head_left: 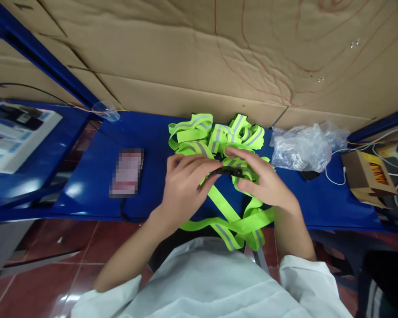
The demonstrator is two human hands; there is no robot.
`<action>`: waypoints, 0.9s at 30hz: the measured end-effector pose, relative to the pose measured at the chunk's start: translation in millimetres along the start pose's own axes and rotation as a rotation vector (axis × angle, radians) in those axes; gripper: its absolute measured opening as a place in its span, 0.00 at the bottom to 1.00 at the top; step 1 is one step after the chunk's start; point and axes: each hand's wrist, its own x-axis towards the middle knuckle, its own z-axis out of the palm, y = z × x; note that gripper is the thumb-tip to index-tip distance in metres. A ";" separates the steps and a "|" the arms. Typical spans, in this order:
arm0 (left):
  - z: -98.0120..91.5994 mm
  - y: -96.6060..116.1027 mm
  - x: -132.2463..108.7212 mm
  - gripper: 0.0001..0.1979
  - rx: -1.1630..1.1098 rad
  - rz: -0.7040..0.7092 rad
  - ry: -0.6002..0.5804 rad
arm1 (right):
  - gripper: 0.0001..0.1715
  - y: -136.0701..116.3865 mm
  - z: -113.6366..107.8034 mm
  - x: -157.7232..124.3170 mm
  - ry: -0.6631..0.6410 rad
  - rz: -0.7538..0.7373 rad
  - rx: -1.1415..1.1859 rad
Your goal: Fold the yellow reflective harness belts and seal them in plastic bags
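You have bright yellow-green straps (224, 205) with grey stripes and a black clip (232, 171). Your shirt (212, 282) is whitish, your table (96, 163) blue, the cardboard (172, 53) brown with curving red lines, the floor tiles (101, 240) dark red.

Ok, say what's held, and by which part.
The left hand holds a black fitting by its left part; whether the right hand grips it is unclear.

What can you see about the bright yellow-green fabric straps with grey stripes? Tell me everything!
The bright yellow-green straps look like flat fabric, with grey stripes showing on some stretches. They lie looped and tangled on the shiny blue table, some drooping over its near edge. The left hand and right hand are over them, hiding part.
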 end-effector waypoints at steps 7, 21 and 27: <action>-29.1 9.5 55.9 0.05 -0.216 -0.124 0.067 | 0.25 -16.8 -45.5 15.2 -0.047 0.004 0.005; -14.1 -8.1 114.8 0.16 -0.381 0.031 0.172 | 0.26 -42.1 -42.2 52.4 0.532 0.138 -0.605; 1.9 -41.4 105.4 0.23 -0.217 -0.127 -0.086 | 0.24 -23.7 -41.0 64.6 0.545 0.004 -0.504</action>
